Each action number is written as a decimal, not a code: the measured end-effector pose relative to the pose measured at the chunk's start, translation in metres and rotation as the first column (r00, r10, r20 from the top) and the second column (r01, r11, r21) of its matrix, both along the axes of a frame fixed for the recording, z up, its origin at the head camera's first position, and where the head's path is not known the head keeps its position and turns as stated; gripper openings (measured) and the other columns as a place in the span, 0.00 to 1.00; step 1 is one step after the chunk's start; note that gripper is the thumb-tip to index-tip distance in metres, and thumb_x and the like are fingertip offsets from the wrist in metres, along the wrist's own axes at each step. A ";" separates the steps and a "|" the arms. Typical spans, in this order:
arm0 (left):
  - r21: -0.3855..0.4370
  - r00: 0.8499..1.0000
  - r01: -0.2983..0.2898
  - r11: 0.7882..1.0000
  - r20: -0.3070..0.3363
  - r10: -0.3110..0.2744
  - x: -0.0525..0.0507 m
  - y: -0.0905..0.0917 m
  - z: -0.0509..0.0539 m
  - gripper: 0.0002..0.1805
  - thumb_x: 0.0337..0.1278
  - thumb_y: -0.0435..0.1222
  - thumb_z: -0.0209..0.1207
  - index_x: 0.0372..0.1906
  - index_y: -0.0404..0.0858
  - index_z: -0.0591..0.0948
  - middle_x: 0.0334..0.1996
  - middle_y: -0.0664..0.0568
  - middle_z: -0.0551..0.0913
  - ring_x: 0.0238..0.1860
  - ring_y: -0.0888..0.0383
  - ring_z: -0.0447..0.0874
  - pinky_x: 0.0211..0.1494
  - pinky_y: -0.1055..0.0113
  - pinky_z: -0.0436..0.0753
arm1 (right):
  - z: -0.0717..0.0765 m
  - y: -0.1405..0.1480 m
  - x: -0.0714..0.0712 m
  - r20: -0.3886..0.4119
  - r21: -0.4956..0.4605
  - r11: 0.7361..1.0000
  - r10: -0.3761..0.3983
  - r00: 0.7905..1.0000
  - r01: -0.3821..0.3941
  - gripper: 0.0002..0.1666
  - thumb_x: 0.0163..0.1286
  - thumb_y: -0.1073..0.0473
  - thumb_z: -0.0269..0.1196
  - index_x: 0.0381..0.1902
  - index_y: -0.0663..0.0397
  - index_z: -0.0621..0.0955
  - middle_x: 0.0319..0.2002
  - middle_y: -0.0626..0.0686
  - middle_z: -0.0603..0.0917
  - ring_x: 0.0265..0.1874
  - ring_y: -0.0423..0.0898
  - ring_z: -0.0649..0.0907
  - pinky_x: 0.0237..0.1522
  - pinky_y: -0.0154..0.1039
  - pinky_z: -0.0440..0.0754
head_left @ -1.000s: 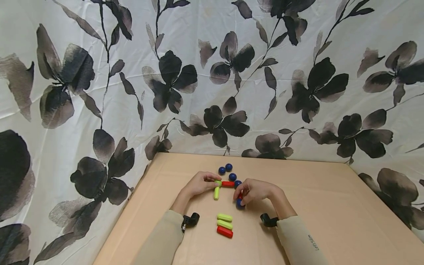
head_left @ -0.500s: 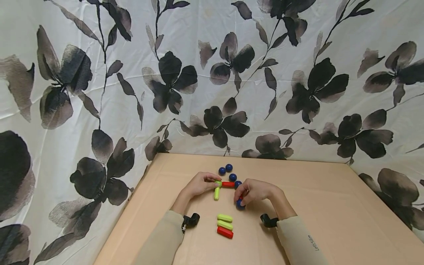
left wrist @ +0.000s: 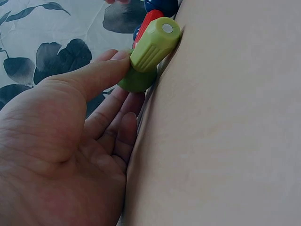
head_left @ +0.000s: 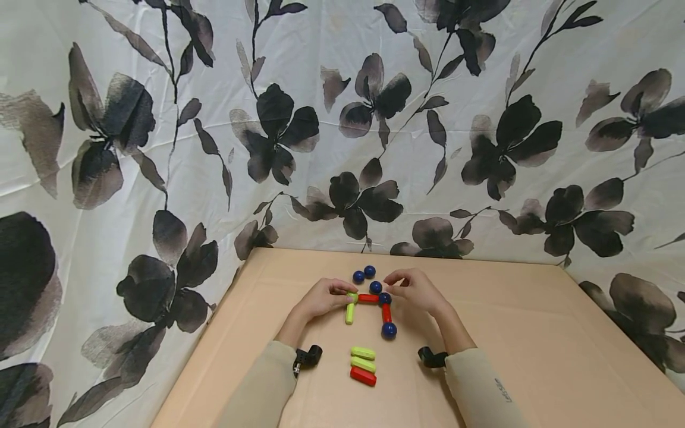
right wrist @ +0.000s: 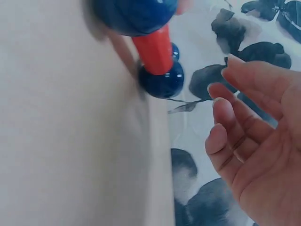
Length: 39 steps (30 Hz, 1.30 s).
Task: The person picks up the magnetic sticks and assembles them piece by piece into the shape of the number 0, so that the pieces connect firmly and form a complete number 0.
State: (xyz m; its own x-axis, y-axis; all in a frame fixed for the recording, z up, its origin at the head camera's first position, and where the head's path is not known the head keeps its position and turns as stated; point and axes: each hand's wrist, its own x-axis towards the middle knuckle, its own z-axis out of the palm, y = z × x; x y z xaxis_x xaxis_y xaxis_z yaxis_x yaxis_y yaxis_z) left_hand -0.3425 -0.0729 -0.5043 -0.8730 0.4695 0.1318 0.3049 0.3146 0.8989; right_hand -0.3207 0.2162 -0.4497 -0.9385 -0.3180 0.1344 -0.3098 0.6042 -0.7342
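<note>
The left hand (head_left: 323, 297) pinches a green ball (left wrist: 137, 79) between thumb and fingers; a yellow-green rod (left wrist: 155, 44) joins it and points toward the near side. From that ball a red rod (head_left: 368, 298) runs right to a blue ball (head_left: 385, 298). A second red rod (head_left: 386, 313) extends from there to a nearer blue ball (head_left: 389, 330). Beside the loose blue balls (head_left: 376, 287) the right hand (head_left: 417, 289) hovers with fingers apart and loosely bent. In the right wrist view, the right hand (right wrist: 263, 132) holds nothing and is separate from the blue ball (right wrist: 162, 80).
Two yellow-green rods (head_left: 363, 358) and a red rod (head_left: 363, 376) lie at the near middle of the table (head_left: 535, 356). Two more blue balls (head_left: 364, 273) sit toward the back. Behind the table hangs a floral cloth (head_left: 353, 148).
The right hand has let go of the nearer blue ball and red rod and moved away toward the back, uncovering them. The left hand stays on the green ball.
</note>
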 end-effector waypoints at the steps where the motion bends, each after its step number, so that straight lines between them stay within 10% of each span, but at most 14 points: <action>1: 0.000 1.000 0.000 1.000 0.001 0.000 0.000 0.000 0.000 0.14 0.66 0.38 0.69 0.55 0.42 0.89 0.50 0.54 0.90 0.48 0.57 0.83 0.55 0.64 0.80 | -0.003 0.001 -0.002 0.021 -0.019 1.000 -0.010 1.000 0.010 0.11 0.70 0.61 0.70 0.49 0.55 0.89 0.45 0.54 0.89 0.35 0.50 0.79 0.40 0.40 0.77; 8: 0.025 1.000 0.008 1.000 0.001 -0.008 0.002 0.000 0.001 0.15 0.66 0.35 0.69 0.55 0.37 0.88 0.49 0.48 0.90 0.45 0.56 0.84 0.50 0.66 0.81 | -0.026 0.004 -0.010 0.193 -0.169 0.986 0.030 0.981 0.003 0.12 0.68 0.64 0.71 0.49 0.60 0.89 0.46 0.58 0.88 0.31 0.53 0.83 0.31 0.38 0.83; 25: 0.014 1.000 -0.006 1.000 -0.002 0.007 0.002 0.001 0.001 0.15 0.65 0.36 0.69 0.54 0.38 0.88 0.48 0.48 0.90 0.43 0.55 0.81 0.48 0.65 0.78 | -0.039 0.008 -0.009 0.189 -0.235 0.971 0.092 0.978 -0.046 0.16 0.69 0.64 0.70 0.54 0.62 0.87 0.45 0.63 0.87 0.33 0.57 0.82 0.29 0.35 0.81; 34: 0.054 0.990 -0.133 0.990 -0.033 0.135 -0.004 0.009 0.003 0.14 0.70 0.38 0.65 0.54 0.36 0.87 0.47 0.47 0.89 0.42 0.58 0.82 0.43 0.70 0.79 | -0.042 0.011 -0.012 0.176 -0.234 0.971 0.098 0.979 -0.055 0.17 0.68 0.62 0.72 0.54 0.62 0.87 0.45 0.62 0.87 0.32 0.57 0.80 0.28 0.34 0.80; 39: 0.020 0.974 -0.207 0.978 -0.085 0.208 -0.010 0.020 0.003 0.19 0.71 0.36 0.63 0.63 0.38 0.81 0.58 0.42 0.83 0.54 0.51 0.83 0.56 0.60 0.83 | -0.042 0.010 -0.011 0.190 -0.237 0.971 0.090 0.978 -0.043 0.17 0.69 0.62 0.71 0.54 0.62 0.87 0.46 0.61 0.87 0.32 0.57 0.80 0.28 0.35 0.80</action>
